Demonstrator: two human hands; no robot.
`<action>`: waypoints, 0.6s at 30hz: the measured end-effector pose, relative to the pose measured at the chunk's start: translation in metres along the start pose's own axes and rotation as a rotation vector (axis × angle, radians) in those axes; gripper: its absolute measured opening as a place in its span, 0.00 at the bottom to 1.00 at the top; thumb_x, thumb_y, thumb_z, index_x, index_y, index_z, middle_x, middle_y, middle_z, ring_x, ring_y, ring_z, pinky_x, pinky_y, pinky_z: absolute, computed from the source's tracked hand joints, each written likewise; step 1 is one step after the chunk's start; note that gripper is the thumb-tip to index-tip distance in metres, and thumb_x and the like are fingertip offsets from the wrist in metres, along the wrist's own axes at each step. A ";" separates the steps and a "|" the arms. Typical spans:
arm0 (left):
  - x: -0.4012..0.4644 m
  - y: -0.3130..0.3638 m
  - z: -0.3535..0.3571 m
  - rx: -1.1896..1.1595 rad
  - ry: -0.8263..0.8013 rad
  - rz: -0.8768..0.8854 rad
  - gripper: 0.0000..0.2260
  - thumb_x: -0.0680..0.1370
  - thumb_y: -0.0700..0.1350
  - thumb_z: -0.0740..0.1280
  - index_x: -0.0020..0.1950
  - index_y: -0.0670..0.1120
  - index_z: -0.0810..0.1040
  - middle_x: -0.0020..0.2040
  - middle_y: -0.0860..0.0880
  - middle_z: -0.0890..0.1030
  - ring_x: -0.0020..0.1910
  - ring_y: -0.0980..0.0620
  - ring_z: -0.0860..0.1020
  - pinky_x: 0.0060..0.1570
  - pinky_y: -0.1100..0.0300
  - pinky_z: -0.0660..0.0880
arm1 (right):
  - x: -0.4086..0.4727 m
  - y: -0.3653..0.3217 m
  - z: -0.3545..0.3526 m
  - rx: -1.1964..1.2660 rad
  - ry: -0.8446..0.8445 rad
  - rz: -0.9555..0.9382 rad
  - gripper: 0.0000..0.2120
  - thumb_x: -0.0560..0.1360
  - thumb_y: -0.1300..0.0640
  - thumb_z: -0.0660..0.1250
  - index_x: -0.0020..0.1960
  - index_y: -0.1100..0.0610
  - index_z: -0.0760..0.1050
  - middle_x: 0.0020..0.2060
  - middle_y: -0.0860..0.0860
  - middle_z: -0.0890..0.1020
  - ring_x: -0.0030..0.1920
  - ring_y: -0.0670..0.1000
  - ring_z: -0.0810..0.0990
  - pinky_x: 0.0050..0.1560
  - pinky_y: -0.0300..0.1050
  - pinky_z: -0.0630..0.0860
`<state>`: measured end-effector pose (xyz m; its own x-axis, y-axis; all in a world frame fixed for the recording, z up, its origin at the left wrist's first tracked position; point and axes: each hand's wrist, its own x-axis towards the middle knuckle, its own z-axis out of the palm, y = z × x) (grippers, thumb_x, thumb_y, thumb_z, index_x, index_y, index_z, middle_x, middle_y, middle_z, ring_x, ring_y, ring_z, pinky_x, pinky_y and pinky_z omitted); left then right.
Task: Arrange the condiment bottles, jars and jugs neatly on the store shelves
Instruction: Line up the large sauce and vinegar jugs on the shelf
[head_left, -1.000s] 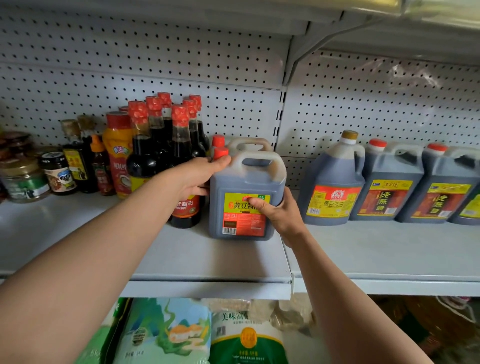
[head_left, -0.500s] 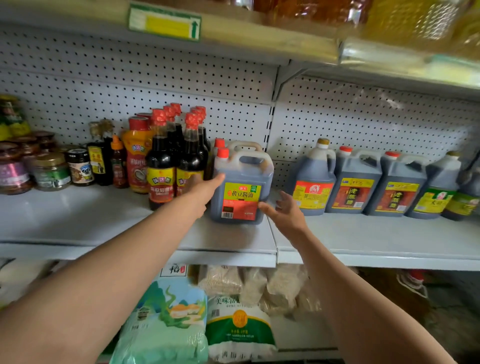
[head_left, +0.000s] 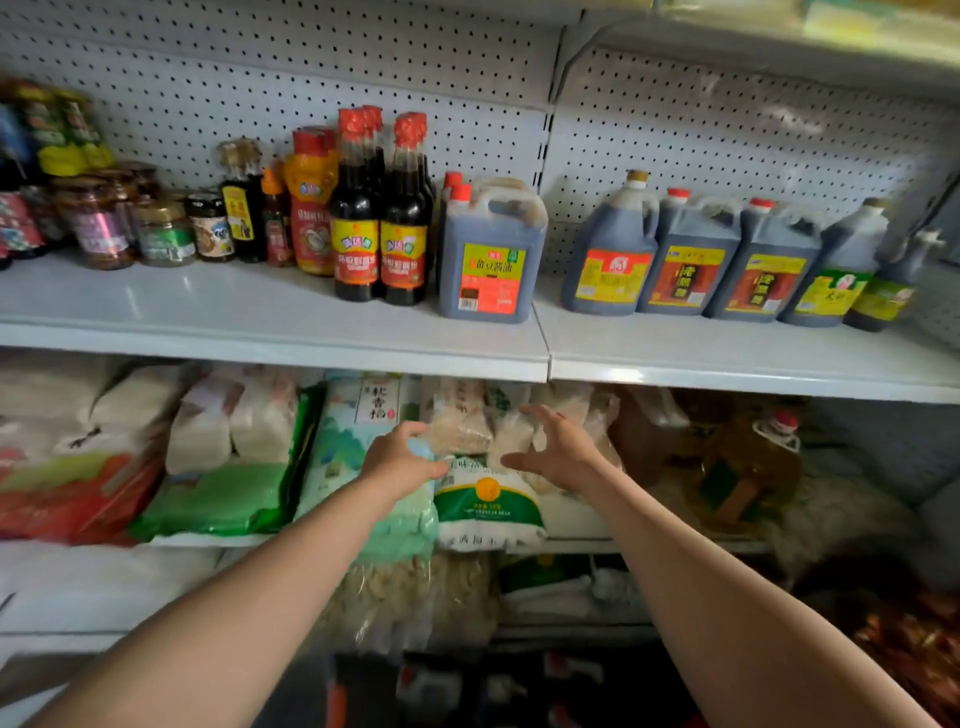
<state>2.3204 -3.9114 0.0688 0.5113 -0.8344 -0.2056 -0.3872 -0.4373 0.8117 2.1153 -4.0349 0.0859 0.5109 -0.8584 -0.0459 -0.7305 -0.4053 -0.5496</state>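
A dark soy sauce jug with a red and yellow label stands upright on the white shelf, right of two tall dark bottles with red caps. Further right, a row of several dark jugs lines the neighbouring shelf section. My left hand and my right hand hang below the shelf edge, in front of the bagged goods. Both hands have loosely spread fingers and hold nothing.
Jars and small bottles fill the shelf's left end. The lower shelf holds rice bags, a green bag and a yellow oil jug. Another shelf runs overhead.
Both hands let go of the soy sauce jug and dropped below the shelf edge. The jug stays upright where it was set. The camera has pulled back.
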 end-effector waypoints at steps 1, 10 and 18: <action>-0.005 -0.008 0.002 0.031 0.000 -0.009 0.31 0.70 0.49 0.78 0.70 0.54 0.71 0.66 0.46 0.74 0.59 0.46 0.76 0.54 0.56 0.74 | -0.006 0.001 0.009 -0.009 -0.026 0.006 0.42 0.66 0.42 0.80 0.75 0.43 0.65 0.69 0.56 0.74 0.66 0.57 0.75 0.59 0.44 0.71; 0.008 -0.057 0.017 0.164 -0.041 -0.009 0.30 0.68 0.48 0.78 0.69 0.56 0.72 0.67 0.49 0.75 0.60 0.46 0.77 0.57 0.54 0.76 | -0.014 0.013 0.078 -0.058 -0.157 0.063 0.42 0.67 0.45 0.80 0.76 0.45 0.65 0.70 0.54 0.73 0.69 0.55 0.71 0.62 0.43 0.69; 0.058 -0.129 0.040 0.214 -0.224 -0.073 0.33 0.70 0.47 0.78 0.73 0.53 0.70 0.67 0.45 0.75 0.62 0.46 0.76 0.59 0.55 0.76 | 0.006 0.033 0.157 -0.006 -0.240 0.261 0.41 0.69 0.49 0.79 0.76 0.49 0.64 0.67 0.58 0.72 0.65 0.59 0.74 0.64 0.47 0.72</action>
<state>2.3691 -3.9167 -0.0692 0.3711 -0.8411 -0.3935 -0.5206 -0.5394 0.6619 2.1653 -4.0045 -0.0636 0.3977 -0.8356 -0.3790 -0.8528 -0.1844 -0.4885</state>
